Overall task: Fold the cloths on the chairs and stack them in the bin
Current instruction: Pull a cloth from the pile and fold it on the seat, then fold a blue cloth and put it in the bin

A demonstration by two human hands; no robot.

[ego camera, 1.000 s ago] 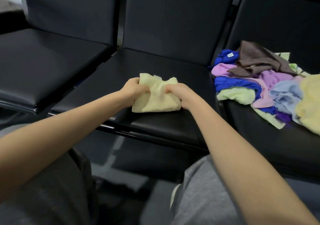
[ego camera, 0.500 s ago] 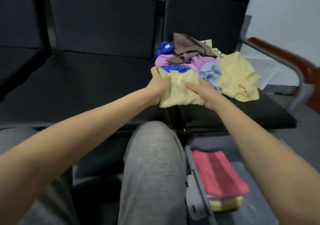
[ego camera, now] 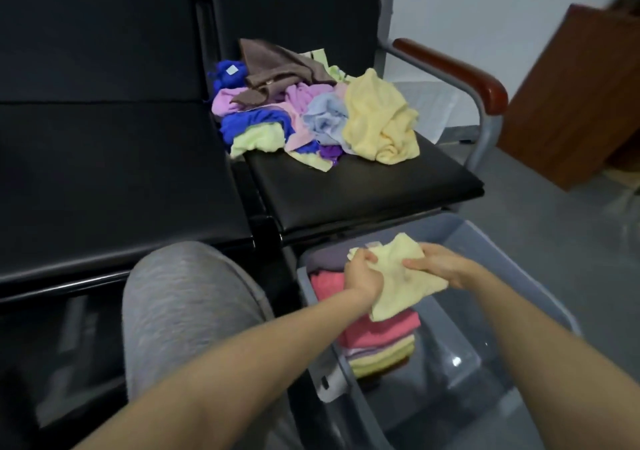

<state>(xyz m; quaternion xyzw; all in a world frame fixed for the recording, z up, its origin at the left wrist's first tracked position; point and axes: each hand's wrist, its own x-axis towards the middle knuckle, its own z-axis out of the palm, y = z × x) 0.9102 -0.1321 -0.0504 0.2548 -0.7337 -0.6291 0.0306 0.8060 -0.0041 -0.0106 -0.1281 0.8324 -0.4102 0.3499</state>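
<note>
A knee in grey trousers (ego camera: 187, 297) sits nearest, beside the grey bin (ego camera: 512, 297) on the floor. Over the bin, the left hand (ego camera: 362, 274) grips one edge of the folded pale yellow cloth (ego camera: 401, 287) with curled fingers, and the right hand (ego camera: 438, 264) pinches the opposite edge. The cloth hangs just above the stack of folded cloths (ego camera: 377, 333) inside the bin, pink on top. Further off, a jumbled pile of cloths (ego camera: 311, 110) lies on the black chair seat (ego camera: 363, 186)
</note>
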